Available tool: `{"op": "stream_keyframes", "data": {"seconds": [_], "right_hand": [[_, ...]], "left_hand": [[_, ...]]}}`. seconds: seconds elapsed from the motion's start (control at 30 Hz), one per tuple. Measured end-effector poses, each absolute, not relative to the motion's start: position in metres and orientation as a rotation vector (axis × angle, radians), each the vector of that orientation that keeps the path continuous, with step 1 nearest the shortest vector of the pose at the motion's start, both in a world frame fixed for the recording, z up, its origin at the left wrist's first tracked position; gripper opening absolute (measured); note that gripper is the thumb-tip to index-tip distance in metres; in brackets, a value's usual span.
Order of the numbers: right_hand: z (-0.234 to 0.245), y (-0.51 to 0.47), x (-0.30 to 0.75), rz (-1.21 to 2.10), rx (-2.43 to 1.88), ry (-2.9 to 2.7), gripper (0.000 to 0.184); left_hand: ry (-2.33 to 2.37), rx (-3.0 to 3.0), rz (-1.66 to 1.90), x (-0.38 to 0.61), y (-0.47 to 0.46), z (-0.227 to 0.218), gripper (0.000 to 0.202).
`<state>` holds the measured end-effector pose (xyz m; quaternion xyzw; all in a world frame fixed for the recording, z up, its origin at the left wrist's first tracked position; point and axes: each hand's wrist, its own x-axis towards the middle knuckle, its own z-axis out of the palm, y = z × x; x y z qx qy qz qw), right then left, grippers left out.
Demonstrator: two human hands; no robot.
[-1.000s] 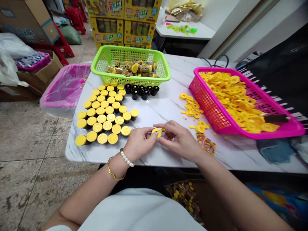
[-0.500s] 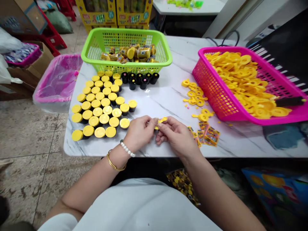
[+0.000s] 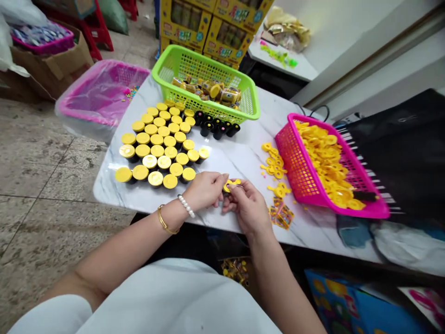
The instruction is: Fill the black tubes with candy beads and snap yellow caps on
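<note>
Close to the table's front edge, my left hand [image 3: 206, 190] and my right hand [image 3: 249, 206] meet around a small yellow plastic piece [image 3: 232, 184] with a rounded tab. My left thumb and fingertips pinch its left side, while my right thumb presses on it from the right. Fingers hide what is beneath it. Beside my left hand stand rows of black cups with yellow lids [image 3: 157, 151]. Loose yellow ring-shaped pieces [image 3: 274, 162] lie beyond my right hand, and small printed packets [image 3: 281, 214] are just right of it.
A green basket [image 3: 208, 104] of small yellow-lidded containers stands at the back, with several open black cups [image 3: 219, 131] before it. At right, a pink basket [image 3: 287, 160] holds many yellow pieces. A plastic-lined pink bin [image 3: 86, 111] is left of the white table [image 3: 114, 192].
The view has turned, so the table and baskets appear slanted. Both hands stay together on the yellow piece, whose top now shows more between my fingers.
</note>
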<state>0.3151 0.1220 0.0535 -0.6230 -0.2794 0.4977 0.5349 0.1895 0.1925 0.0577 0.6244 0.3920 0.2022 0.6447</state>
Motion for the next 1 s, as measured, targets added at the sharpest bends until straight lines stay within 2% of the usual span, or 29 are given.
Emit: {"op": "stream_keyframes", "data": {"seconds": [0.23,0.53,0.6,0.7,0.8,1.0], "right_hand": [[0.052,0.119,0.31,1.202,-1.483,-0.739,0.043],[0.051,0.119,0.314,1.195,-1.447,-0.724,0.045],[0.053,0.12,0.317,1.206,-1.411,-0.674,0.047],[0.056,0.119,0.321,1.228,-1.376,-0.606,0.04],[0.058,0.124,0.332,1.335,-1.389,-0.536,0.03],[0.067,0.142,0.359,1.569,-1.525,-0.708,0.027]], "left_hand": [[0.953,1.43,0.442,0.189,0.192,0.062,0.025],[0.925,1.603,0.476,0.183,0.188,0.06,0.023],[0.915,1.743,0.505,0.181,0.185,0.058,0.031],[0.874,1.922,0.573,0.18,0.182,0.054,0.038],[0.848,1.987,0.585,0.183,0.18,0.05,0.033],[0.803,2.103,0.506,0.184,0.181,0.049,0.024]]}}
